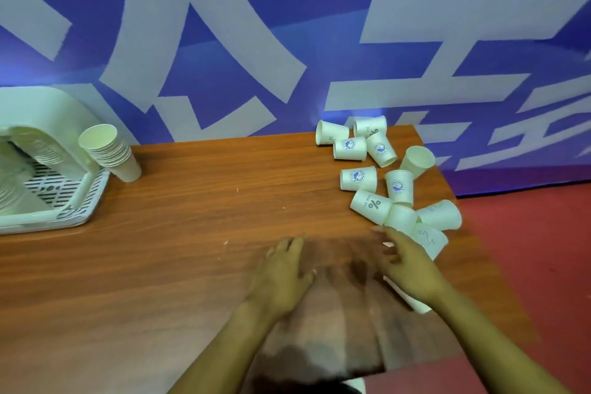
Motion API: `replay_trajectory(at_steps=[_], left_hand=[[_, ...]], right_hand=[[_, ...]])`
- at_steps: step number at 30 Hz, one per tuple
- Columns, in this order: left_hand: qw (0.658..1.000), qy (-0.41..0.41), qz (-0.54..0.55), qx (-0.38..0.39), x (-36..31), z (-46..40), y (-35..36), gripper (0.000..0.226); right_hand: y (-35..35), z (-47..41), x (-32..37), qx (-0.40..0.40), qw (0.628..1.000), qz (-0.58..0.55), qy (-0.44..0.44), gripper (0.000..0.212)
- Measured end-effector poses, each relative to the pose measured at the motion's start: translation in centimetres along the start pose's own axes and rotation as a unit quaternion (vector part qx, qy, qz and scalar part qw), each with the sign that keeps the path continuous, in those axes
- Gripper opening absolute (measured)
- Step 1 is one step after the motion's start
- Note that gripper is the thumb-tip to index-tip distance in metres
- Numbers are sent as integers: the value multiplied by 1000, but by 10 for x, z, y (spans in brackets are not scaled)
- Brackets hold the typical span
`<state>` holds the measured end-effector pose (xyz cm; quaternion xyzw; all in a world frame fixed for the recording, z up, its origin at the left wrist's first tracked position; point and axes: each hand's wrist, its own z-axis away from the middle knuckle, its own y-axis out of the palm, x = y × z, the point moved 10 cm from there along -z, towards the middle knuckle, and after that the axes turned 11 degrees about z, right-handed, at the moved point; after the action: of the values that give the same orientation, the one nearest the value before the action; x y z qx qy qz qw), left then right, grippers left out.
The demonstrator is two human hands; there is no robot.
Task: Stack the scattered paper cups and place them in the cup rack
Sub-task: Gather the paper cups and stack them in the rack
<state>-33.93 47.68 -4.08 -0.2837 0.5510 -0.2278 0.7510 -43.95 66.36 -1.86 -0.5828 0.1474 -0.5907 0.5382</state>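
Note:
Several white paper cups lie scattered on their sides at the right end of the wooden table [192, 201], some with a blue logo [358, 178] and one with a % mark [371, 206]. My right hand [407, 265] is just in front of the nearest cups, its fingers curled over a white paper cup stack [412, 300] that shows under the wrist and between thumb and fingers. My left hand [281, 268] hovers flat over the table beside it, fingers spread, holding nothing. The white cup rack [73, 201] stands at the far left, with a nested cup stack [110, 152] leaning on it.
The table's right edge runs close behind the scattered cups, and red floor [527, 249] lies beyond it. A blue banner wall [287, 41] with large white characters stands right behind the table. More nested cups [48, 155] lie inside the rack.

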Motion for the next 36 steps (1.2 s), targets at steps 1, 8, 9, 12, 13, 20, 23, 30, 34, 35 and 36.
replay_trajectory(at_steps=[1,8,9,12,13,20,23,30,34,35,36], left_hand=[[1000,-2,-16,17,-7,-4,11,70],[994,15,-99,53,-66,-38,95,84],[992,18,-113,57,-76,-41,110,82],[979,43,-175,98,-106,-48,156,86],[972,52,-201,114,-115,-50,168,88],[962,20,-236,135,-127,-69,205,78],[960,-3,-250,124,-122,-72,205,76],[956,-48,-256,132,-105,-56,186,72],[975,-87,-177,104,-94,-40,143,73],[978,-94,-163,88,-90,-36,130,74],[981,-100,-151,71,-85,-31,117,75]], right_hand=[[-9,-3,-14,-8,1000,1,2,46],[-58,-36,-118,-2,992,125,-27,65],[-59,-41,-127,10,987,156,-39,65],[-54,-50,-140,50,965,243,-83,68],[-51,-52,-143,63,958,262,-101,69],[-38,-59,-156,104,941,282,-156,77],[-35,-61,-155,101,931,314,-158,75],[-30,-65,-151,99,933,311,-149,65],[-23,-60,-140,113,918,337,-174,60],[-21,-58,-138,117,916,343,-175,60],[-19,-56,-135,117,914,346,-175,62]])
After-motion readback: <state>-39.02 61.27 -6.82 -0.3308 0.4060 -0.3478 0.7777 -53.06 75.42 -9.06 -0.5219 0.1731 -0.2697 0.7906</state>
